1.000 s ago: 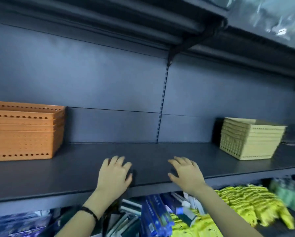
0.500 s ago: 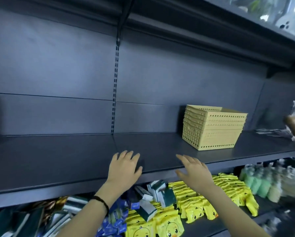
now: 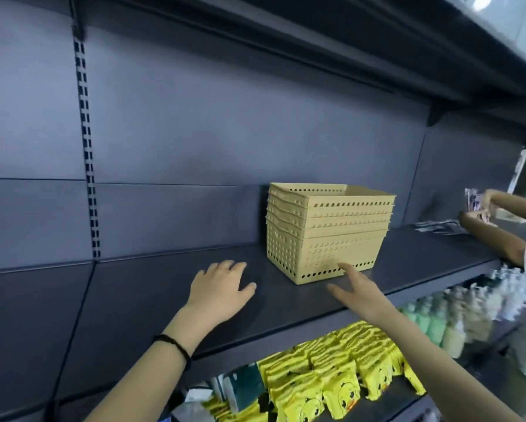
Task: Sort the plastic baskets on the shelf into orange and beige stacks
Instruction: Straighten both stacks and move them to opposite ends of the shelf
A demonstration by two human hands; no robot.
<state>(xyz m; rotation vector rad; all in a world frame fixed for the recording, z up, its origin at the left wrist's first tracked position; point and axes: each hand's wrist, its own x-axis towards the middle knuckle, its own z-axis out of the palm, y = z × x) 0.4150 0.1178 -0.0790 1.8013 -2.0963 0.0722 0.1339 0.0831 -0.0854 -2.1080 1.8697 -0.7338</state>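
Observation:
A stack of several beige perforated plastic baskets (image 3: 328, 229) stands upright on the dark shelf (image 3: 133, 300), right of centre. My left hand (image 3: 219, 287) lies flat on the shelf, fingers spread, a short way left of the stack. My right hand (image 3: 359, 290) reaches out empty with fingers apart, its fingertips at the stack's lower front edge. A black band circles my left wrist. The orange baskets are out of view.
Another person's arms (image 3: 499, 226) handle packets at the shelf's far right end. Below the shelf lie yellow duck-print packets (image 3: 331, 373), and pale green and white bottles (image 3: 456, 315) stand further right. An upper shelf (image 3: 316, 41) overhangs.
The view has swung right, so the orange stack left the frame and the beige stack came to the middle. Both hands slid right along the shelf; my right hand now reaches the beige stack.

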